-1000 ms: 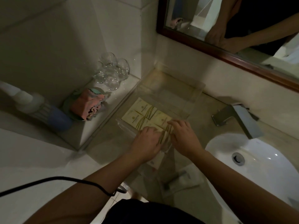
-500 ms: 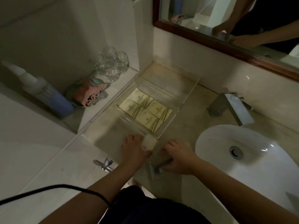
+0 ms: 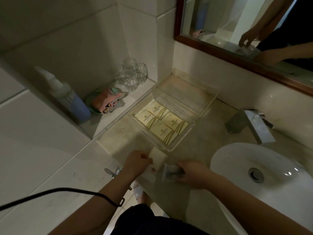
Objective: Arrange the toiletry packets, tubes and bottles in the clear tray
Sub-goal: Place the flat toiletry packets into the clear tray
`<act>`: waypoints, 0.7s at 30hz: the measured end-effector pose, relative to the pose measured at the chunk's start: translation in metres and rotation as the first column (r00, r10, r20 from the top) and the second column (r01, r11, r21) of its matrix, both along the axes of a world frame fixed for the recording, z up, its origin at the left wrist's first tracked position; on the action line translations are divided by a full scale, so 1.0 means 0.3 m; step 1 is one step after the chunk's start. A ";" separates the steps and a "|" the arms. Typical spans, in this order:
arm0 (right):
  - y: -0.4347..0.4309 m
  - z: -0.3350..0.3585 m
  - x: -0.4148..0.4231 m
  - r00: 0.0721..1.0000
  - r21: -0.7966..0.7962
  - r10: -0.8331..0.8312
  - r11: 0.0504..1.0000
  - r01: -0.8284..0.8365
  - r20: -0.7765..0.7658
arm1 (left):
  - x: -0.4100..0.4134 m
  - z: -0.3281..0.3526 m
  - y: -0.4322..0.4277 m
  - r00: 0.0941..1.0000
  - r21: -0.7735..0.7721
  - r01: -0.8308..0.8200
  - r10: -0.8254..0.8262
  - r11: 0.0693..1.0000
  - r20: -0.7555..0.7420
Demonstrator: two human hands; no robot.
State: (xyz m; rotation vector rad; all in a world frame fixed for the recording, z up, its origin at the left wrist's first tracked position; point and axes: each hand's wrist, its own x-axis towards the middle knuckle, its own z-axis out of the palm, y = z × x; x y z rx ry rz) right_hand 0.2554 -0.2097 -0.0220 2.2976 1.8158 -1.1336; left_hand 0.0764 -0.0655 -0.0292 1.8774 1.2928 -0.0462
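A clear tray (image 3: 205,106) sits on the beige counter beside the wall. Its front compartment holds several cream packets (image 3: 160,123) with gold lettering, laid flat in rows; its rear compartment looks bare. My left hand (image 3: 137,164) grips a pale cream packet (image 3: 157,157) just in front of the tray's near corner. My right hand (image 3: 191,173) is closed on a clear plastic packet (image 3: 171,172) lying on the counter near the front edge.
A white basin (image 3: 264,173) and chrome faucet (image 3: 250,124) lie to the right. On the left ledge stand several glasses (image 3: 130,75), a folded pink cloth on a dish (image 3: 106,100) and a blue bottle (image 3: 71,99). A framed mirror (image 3: 237,28) hangs above.
Both hands left the tray's packets and drew back to the counter's front edge. The left has taken hold of a cream packet, the right a clear plastic one.
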 end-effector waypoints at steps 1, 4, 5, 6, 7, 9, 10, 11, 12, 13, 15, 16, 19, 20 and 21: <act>0.008 0.011 0.003 0.999 -0.005 -0.032 0.999 0.032 -0.034 | -0.011 0.013 0.011 0.998 -0.027 -0.055 0.056 0.998 0.042; 0.034 0.053 0.004 0.991 0.018 -0.090 0.996 0.092 -0.096 | -0.021 0.054 0.057 0.949 -0.158 -0.247 0.272 0.956 0.160; 0.045 0.070 0.004 0.990 0.039 -0.100 0.994 0.104 -0.103 | -0.016 0.066 0.077 0.926 -0.182 -0.295 0.328 0.938 0.187; 0.059 0.084 0.004 0.986 0.059 -0.115 0.991 0.122 -0.117 | -0.007 0.079 0.100 0.902 -0.201 -0.342 0.381 0.918 0.205; 0.074 0.101 0.004 0.981 0.080 -0.134 0.986 0.146 -0.142 | 0.005 0.093 0.124 0.878 -0.218 -0.384 0.428 0.897 0.215; 0.109 0.127 0.005 0.963 0.122 -0.182 0.970 0.208 -0.199 | 0.037 0.121 0.170 0.843 -0.225 -0.437 0.484 0.871 0.235; 0.128 0.138 0.006 0.953 0.138 -0.208 0.960 0.242 -0.219 | 0.055 0.130 0.194 0.832 -0.207 -0.453 0.495 0.867 0.250; 0.146 0.149 0.009 0.945 0.151 -0.232 0.951 0.270 -0.230 | 0.072 0.142 0.216 0.825 -0.183 -0.463 0.497 0.867 0.270; 0.165 0.156 0.012 0.939 0.162 -0.252 0.942 0.293 -0.235 | 0.089 0.146 0.237 0.815 -0.163 -0.474 0.501 0.865 0.292; 0.183 0.165 0.016 0.935 0.170 -0.267 0.936 0.310 -0.235 | 0.106 0.156 0.255 0.810 -0.146 -0.479 0.500 0.865 0.306; 0.215 0.175 0.026 0.926 0.172 -0.299 0.924 0.341 -0.229 | 0.136 0.160 0.293 0.810 -0.121 -0.484 0.496 0.867 0.312; 0.230 0.175 0.032 0.922 0.170 -0.317 0.919 0.357 -0.224 | 0.151 0.157 0.310 0.817 -0.108 -0.478 0.487 0.872 0.310; 0.263 0.171 0.051 0.911 0.171 -0.356 0.904 0.392 -0.208 | 0.195 0.144 0.351 0.855 -0.061 -0.445 0.444 0.893 0.267; 0.273 0.166 0.059 0.908 0.176 -0.364 0.899 0.401 -0.207 | 0.208 0.134 0.361 0.866 -0.056 -0.432 0.431 0.900 0.254; 0.282 0.160 0.068 0.907 0.179 -0.369 0.897 0.405 -0.204 | 0.221 0.132 0.366 0.881 -0.049 -0.414 0.413 0.909 0.232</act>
